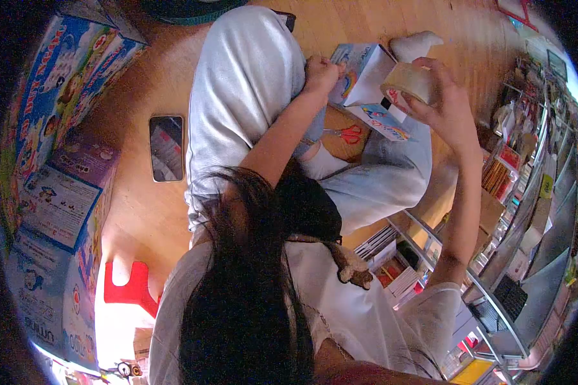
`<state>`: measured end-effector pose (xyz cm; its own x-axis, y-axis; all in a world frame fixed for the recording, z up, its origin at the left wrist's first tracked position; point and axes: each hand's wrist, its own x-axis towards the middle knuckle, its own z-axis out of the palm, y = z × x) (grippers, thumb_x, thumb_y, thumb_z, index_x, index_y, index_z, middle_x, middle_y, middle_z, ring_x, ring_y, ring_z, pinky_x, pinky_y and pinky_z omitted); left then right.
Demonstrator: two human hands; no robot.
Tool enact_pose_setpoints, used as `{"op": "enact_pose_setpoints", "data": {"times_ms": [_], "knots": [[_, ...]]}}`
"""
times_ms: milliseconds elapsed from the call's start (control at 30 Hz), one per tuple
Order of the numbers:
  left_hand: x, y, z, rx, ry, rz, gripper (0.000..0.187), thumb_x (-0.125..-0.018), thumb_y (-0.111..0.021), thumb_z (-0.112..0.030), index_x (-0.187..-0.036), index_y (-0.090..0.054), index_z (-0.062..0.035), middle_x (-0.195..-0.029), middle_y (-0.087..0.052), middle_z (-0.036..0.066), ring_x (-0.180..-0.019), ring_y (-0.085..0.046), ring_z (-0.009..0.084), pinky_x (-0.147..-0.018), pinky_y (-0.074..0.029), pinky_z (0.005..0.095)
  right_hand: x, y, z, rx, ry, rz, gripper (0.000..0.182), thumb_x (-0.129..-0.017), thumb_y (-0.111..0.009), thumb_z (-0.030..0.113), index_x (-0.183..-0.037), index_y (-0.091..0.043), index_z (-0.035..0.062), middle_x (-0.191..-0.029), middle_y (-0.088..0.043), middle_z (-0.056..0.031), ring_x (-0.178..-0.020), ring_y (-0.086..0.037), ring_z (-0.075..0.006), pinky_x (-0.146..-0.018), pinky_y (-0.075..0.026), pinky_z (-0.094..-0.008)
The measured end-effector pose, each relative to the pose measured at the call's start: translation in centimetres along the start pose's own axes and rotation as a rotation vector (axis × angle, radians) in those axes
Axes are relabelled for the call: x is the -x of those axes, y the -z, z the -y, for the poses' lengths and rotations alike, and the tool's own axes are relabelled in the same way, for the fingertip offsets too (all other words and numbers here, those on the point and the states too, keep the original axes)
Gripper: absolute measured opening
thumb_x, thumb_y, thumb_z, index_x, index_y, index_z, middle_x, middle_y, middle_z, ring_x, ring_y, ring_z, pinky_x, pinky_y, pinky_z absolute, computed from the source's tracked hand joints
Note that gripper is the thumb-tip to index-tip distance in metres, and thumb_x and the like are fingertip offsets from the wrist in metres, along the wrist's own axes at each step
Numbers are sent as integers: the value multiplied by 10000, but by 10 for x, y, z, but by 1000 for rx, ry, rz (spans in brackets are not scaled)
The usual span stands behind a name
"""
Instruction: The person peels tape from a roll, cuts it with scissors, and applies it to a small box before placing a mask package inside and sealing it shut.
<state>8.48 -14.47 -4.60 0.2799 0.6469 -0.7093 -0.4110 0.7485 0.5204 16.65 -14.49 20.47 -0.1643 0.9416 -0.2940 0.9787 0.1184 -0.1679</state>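
My right hand is wrapped round a wide roll of tape, held above the right side of a small printed box. That box is white and blue with a rainbow, and one printed flap hangs down toward my lap. At the box's left edge is my left hand, its fingers curled closed; whether they pinch the box edge or a bit of tape is too small to tell. Red-handled scissors lie on the floor between my legs, below the box.
A phone lies on the wooden floor left of my knee. Large printed cartons stand along the left. A red stool is at the lower left. Metal shelves with goods line the right side.
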Motion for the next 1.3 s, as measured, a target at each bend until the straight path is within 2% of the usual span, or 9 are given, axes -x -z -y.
{"op": "enact_pose_setpoints", "data": {"times_ms": [33, 133, 367, 667, 867, 1033, 1133, 1233, 1300], "knots": [[3, -2, -3, 7, -1, -21, 151, -715, -640, -70, -721, -491, -43, -640, -556, 55, -604, -510, 167, -571, -405, 305, 0, 0, 0, -2, 13, -5, 526, -655, -710, 283, -1065, -484, 43, -988, -549, -208, -898, -550, -367, -759, -449, -396], [3, 0, -2, 9, -12, 2, 185, -706, -655, -79, -774, -488, -36, -650, -556, 61, -608, -516, 166, -567, -412, 302, 0, -1, -4, -14, 10, 3, 451, -656, -648, 133, -1071, -478, 83, -950, -578, -155, -866, -576, -327, -745, -449, -361], [-2, 0, 11, -47, -112, 15, 384, -706, -684, -136, -934, -389, -39, -729, -557, 80, -641, -527, 166, -590, -433, 299, 3, -1, -1, 20, -69, 24, 444, -665, -640, 140, -1072, -471, 89, -927, -579, -165, -836, -582, -332, -724, -452, -359], [-8, -2, 24, -244, -235, -80, 302, -704, -696, -167, -838, -453, -49, -743, -543, 64, -692, -524, 163, -628, -432, 288, 2, -2, -3, 3, 8, -12, 451, -653, -640, 137, -1070, -473, 103, -882, -582, -163, -806, -587, -334, -713, -451, -362], [-1, 0, 21, -170, -223, 12, 223, -730, -679, -183, -788, -513, -46, -729, -554, 44, -685, -524, 152, -645, -431, 276, 3, -1, 1, -8, -37, -4, 458, -647, -647, 130, -1069, -474, 101, -865, -588, -154, -785, -590, -321, -706, -453, -355], [-5, 2, 21, -126, -196, 116, 165, -760, -647, -164, -843, -572, -42, -767, -593, 36, -706, -543, 131, -672, -438, 259, 5, -3, -5, -10, -52, 4, 445, -664, -656, 137, -1069, -475, 111, -834, -596, -141, -751, -599, -298, -674, -461, -349], [0, 3, 16, -127, -204, 142, 153, -773, -631, -152, -867, -593, -37, -793, -607, 34, -724, -550, 129, -688, -439, 252, 3, -2, -3, -31, -91, 47, 525, -645, -717, 274, -1071, -487, 68, -979, -554, -201, -880, -558, -375, -754, -453, -400], [-2, 4, 16, -138, -173, 142, 147, -780, -624, -155, -858, -595, -33, -799, -609, 38, -734, -551, 130, -698, -437, 252, 4, -2, 0, 1, -55, 9, 437, -667, -651, 130, -1068, -478, 111, -841, -602, -140, -775, -601, -303, -672, -467, -351], [-7, 3, 20, -134, -173, 117, 140, -784, -621, -162, -828, -589, -33, -789, -608, 42, -726, -550, 129, -690, -437, 255, 4, -2, 0, 5, -42, 17, 442, -665, -651, 132, -1071, -479, 111, -859, -600, -143, -779, -602, -304, -673, -466, -351]]}}
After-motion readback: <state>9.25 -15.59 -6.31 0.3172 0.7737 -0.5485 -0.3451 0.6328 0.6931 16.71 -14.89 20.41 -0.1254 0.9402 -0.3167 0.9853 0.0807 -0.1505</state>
